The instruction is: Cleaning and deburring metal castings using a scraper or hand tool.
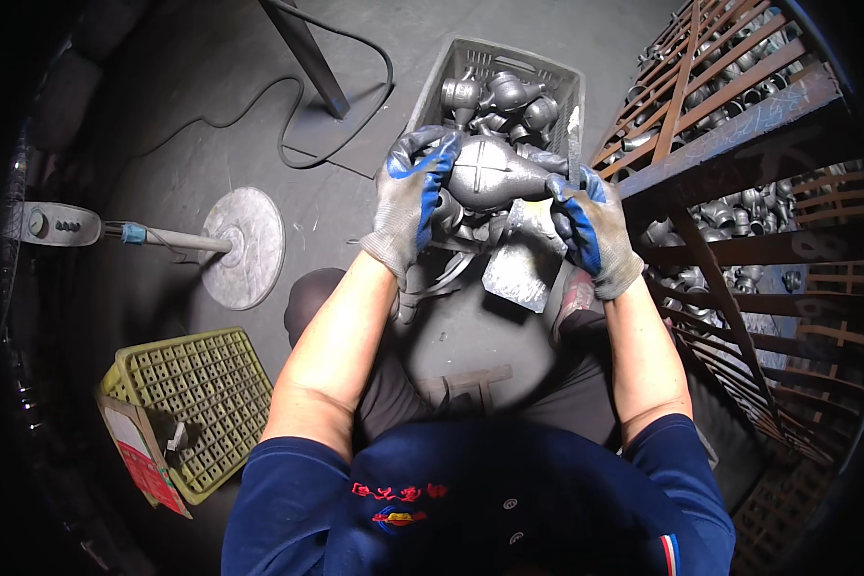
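Note:
Between my two gloved hands is a grey metal casting (492, 175), bulbous with a raised cross on its face and narrowing toward the right. My left hand (403, 197), in a grey glove with blue coating, is closed on the casting's left end. At the narrow right end, my right hand (595, 230) is closed around it, its fingertips partly hidden. The casting is above the near end of a grey plastic crate (574, 96) with several similar castings (509, 91) inside. A bright metal block (523, 274) stands just below my right hand.
Rusty metal cages (682, 206) full of pipe-like castings rise along the right. To the left stand a round-based pedestal (259, 245) and a yellow-green slatted crate (202, 403). Near the far left, a black cable (293, 115) loops around a metal post (307, 58).

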Motion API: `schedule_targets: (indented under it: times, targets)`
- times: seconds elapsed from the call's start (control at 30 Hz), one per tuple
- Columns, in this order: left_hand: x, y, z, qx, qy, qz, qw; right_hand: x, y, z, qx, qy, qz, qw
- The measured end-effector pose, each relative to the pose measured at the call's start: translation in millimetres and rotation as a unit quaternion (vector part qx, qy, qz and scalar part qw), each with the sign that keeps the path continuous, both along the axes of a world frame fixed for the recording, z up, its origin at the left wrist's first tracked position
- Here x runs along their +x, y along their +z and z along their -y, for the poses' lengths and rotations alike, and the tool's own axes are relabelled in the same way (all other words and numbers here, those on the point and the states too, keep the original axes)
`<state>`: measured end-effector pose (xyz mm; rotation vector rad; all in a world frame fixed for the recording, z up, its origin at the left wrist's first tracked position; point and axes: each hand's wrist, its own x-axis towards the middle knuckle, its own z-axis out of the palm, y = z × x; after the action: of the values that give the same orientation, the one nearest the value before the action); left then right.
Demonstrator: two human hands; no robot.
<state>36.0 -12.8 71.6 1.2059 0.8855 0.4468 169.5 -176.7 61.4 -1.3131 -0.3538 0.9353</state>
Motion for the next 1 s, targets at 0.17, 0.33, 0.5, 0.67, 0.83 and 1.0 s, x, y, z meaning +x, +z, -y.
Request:
schedule_targets:
  times: [0.17, 0.33, 0.5, 0.67, 0.83, 1.0]
  targets:
    - [-1, -17, -10, -0.042, 0.017, 0.093, 0.995, -2, -4, -2, -0.013, 0.007, -0.024, 1.000]
    - [-2, -24, -16, -0.110, 0.031, 0.118, 0.987, -1, -4, -4, -0.012, -0.006, -0.022, 1.000]
    - [-6, -19, -15, -0.112, 0.016, 0.121, 0.986, -5, 3, -3, -0.051, 0.019, 0.006, 0.998]
    - [-3, -16, -13, -0.117, 0.003, 0.143, 0.983, -4, 3, 2, -0.028, 0.028, -0.031, 0.999]
    - [-2, -24, -10, -0.212, -0.024, 0.163, 0.963, -8, 16, 5, -0.028, -0.018, -0.004, 0.999]
    - [8, -28, -4, -0.180, -0.037, 0.185, 0.965, -8, 17, 21, 0.022, -0.020, 0.066, 0.997]
